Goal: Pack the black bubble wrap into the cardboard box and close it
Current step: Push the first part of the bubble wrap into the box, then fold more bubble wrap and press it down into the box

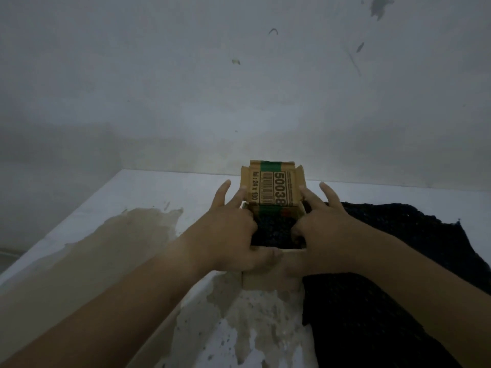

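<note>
While the small brown cardboard box [268,281] sits on the white, paint-worn table [159,192], black bubble wrap [273,229] fills its open mouth. The left grip [233,229] clasps the box's left side, with the thumb along the near rim and 2 fingers straight. The right grip [324,227] has 2 fingers straight beside the right wall and the others curled down into the wrap; whether they pinch it or only press it I cannot tell. A loose black spread [398,261] of similar wrap lies on the table just right of the box, under the right forearm. The printed far flap [271,187] stands upright. The likely trouble is that the springy wrap may rise once the pressure lifts and hold the flaps apart. If the outside spread is joined to the packed part, it could catch under a flap or drag the light box sideways.
</note>
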